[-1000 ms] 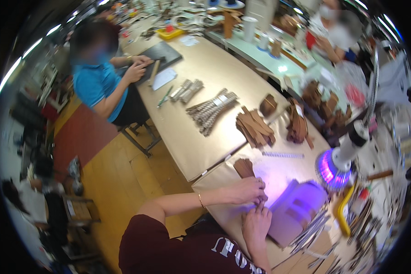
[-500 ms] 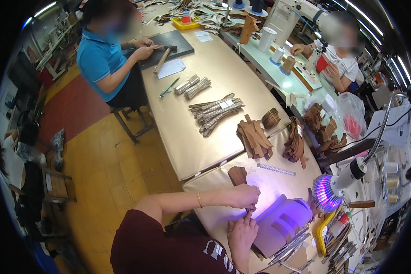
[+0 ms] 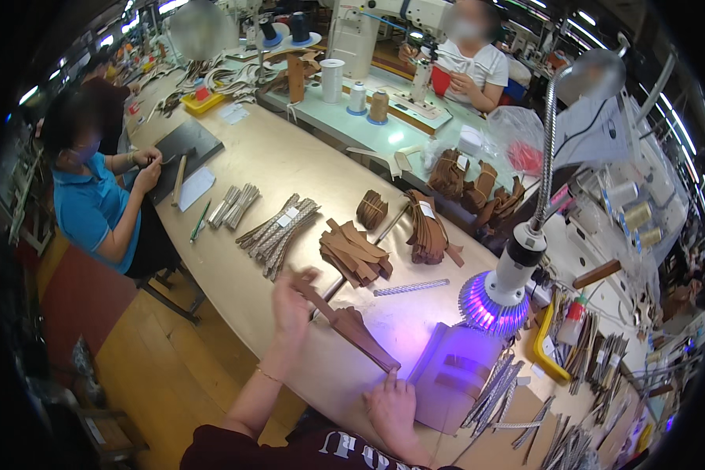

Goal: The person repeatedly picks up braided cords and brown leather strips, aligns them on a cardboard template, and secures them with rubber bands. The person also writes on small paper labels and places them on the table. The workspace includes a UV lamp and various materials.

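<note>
A brown leather strip (image 3: 316, 301) stretches between my two hands above the table. My left hand (image 3: 291, 309), with a thin bracelet on its wrist, has its fingers closed on the strip's far end. The fingers of my right hand (image 3: 392, 403) pinch the near end, close to the purple-lit block. Beneath the strip lies a small stack of brown leather strips (image 3: 357, 332), partly covered by it. To the right, leather pieces (image 3: 464, 374) lie across the smooth block (image 3: 439, 407) under a glowing lamp (image 3: 495, 301).
Bundles of brown strips (image 3: 354, 254) and patterned strips (image 3: 278, 235) lie farther along the table. A silvery braided strip (image 3: 411, 287) is near the lamp. At right stand a yellow tray (image 3: 547, 352) and a bottle (image 3: 573, 317). Co-workers sit at left and across.
My left hand has moved away from my right, toward the far left, drawing the leather strip out between them. The head view has turned to the right.
</note>
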`<state>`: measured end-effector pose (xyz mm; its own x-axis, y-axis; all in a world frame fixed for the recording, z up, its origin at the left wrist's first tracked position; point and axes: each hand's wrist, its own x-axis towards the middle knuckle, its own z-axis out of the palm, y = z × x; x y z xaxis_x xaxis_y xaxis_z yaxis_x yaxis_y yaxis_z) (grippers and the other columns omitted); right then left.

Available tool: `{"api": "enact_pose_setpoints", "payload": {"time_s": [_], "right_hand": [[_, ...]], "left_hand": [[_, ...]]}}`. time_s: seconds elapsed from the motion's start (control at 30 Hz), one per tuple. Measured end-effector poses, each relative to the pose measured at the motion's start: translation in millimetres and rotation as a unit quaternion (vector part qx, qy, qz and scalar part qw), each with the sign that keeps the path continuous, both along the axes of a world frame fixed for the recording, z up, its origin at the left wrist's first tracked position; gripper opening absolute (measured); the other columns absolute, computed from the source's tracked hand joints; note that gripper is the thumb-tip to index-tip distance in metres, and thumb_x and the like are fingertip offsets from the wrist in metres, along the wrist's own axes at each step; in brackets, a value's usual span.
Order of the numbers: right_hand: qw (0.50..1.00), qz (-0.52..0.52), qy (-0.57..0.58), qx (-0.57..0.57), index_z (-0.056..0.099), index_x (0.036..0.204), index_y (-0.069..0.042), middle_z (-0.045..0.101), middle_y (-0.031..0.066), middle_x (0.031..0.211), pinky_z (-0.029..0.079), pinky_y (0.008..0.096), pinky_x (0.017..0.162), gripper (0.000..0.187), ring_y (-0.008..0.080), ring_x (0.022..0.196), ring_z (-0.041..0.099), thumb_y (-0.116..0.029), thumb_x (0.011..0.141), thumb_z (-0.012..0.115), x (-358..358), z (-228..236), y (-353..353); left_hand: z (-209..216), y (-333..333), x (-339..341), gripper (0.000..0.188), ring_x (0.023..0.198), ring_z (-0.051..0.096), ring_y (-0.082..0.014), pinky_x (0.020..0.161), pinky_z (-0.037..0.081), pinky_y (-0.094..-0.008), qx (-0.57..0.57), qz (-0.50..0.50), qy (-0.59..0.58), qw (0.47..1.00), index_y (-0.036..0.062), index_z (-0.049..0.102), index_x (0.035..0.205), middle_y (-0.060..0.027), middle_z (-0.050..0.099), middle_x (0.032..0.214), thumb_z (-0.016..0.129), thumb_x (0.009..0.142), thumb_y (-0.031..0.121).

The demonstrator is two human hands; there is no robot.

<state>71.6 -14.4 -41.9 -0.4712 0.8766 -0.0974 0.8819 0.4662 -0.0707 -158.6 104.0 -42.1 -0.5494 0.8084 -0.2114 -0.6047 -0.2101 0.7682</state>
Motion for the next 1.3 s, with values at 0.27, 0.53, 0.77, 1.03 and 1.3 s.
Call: {"api": "enact_pose_setpoints", "payload": {"time_s": [0.27, 0.53, 0.77, 1.03, 1.3], "right_hand": [[0.988, -0.102, 0.117, -0.009, 0.067, 0.086, 0.0, 0.065, 0.0158, 0.11, 0.045, 0.0407, 0.077, 0.034, 0.0295, 0.089, 0.061, -0.034, 0.083, 0.068, -0.4, 51.2, 12.1], [0.831, -0.253, 0.486, -0.091, 0.063, 0.084, 0.0, 0.063, 0.005, 0.069, 0.048, 0.0238, 0.055, 0.028, 0.0083, 0.061, 0.059, -0.023, 0.082, 0.078, 54.7, 129.4, -0.6], [0.799, -0.31, 0.514, -0.042, 0.063, 0.078, 0.0, 0.064, 0.0071, 0.069, 0.05, 0.0243, 0.055, 0.021, 0.0115, 0.06, 0.062, -0.013, 0.081, 0.078, 88.3, 115.7, -21.7], [0.647, -0.337, 0.676, -0.105, 0.054, 0.106, 0.0, 0.064, 0.0052, 0.089, 0.051, 0.0241, 0.069, 0.033, 0.0102, 0.078, 0.062, -0.007, 0.082, 0.076, 106.0, 85.2, -56.6], [0.618, -0.418, 0.665, 0.027, 0.051, 0.106, -0.001, 0.058, 0.0017, 0.087, 0.047, 0.0208, 0.07, 0.018, 0.0072, 0.077, 0.057, 0.0, 0.091, 0.062, 134.0, 76.4, -55.6]], "left_hand": [[42.9, -41.4, 19.0, 0.011, 0.075, 0.055, -0.0173, 0.075, 0.046, -0.0314, 0.113, -0.003, 0.347, 0.931, 0.0056, 0.047, 0.097, -0.0078, 0.056, 0.084, 0.044, 0.097, 0.016], [40.0, -92.3, 133.6, 0.024, 0.077, 0.06, -0.0218, 0.069, 0.047, -0.0335, 0.258, -0.255, 0.557, 0.747, 0.0052, 0.061, 0.097, -0.008, 0.062, 0.092, 0.073, 0.076, 0.004], [51.1, -91.4, 152.1, 0.031, 0.072, 0.058, -0.0216, 0.066, 0.044, -0.034, 0.352, -0.294, 0.582, 0.672, 0.0054, 0.066, 0.099, -0.0057, 0.06, 0.092, 0.077, 0.07, 0.004], [52.4, -97.8, 153.7, 0.035, 0.072, 0.057, -0.0204, 0.062, 0.045, -0.032, 0.389, -0.432, 0.561, 0.59, 0.0044, 0.067, 0.109, -0.006, 0.06, 0.094, 0.075, 0.075, 0.001], [58.7, -84.1, 143.2, 0.025, 0.089, 0.061, -0.0159, 0.081, 0.05, -0.0312, 0.128, -0.583, 0.358, 0.718, 0.0019, 0.069, 0.107, -0.0073, 0.065, 0.097, 0.07, 0.083, -0.001]]}}
